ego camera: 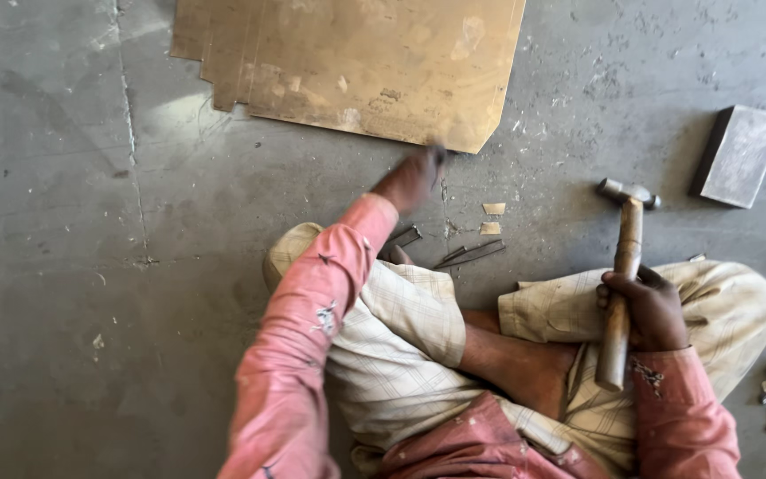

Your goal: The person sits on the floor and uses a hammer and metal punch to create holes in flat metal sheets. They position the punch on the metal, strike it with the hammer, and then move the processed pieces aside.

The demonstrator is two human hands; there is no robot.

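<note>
Right hand: we see our right hand [644, 309] wrapped tight around the wooden handle of the hammer [624, 275], resting on our knee
Left hand: our left hand [411, 180] is blurred at the brass sheet's [356, 62] near edge; we cannot tell its grip
Floor: metal strips [470, 255] lie near our leg, grey block [738, 155] beyond

- A grey, scuffed concrete floor [64, 266] carries everything.
- A large tan metal sheet with a notched edge [356, 62] lies flat on it.
- A grey rectangular block [739, 155] rests at the right.
- Two small tan offcuts [492, 218] and thin dark metal strips [472, 255] lie between them.
</note>
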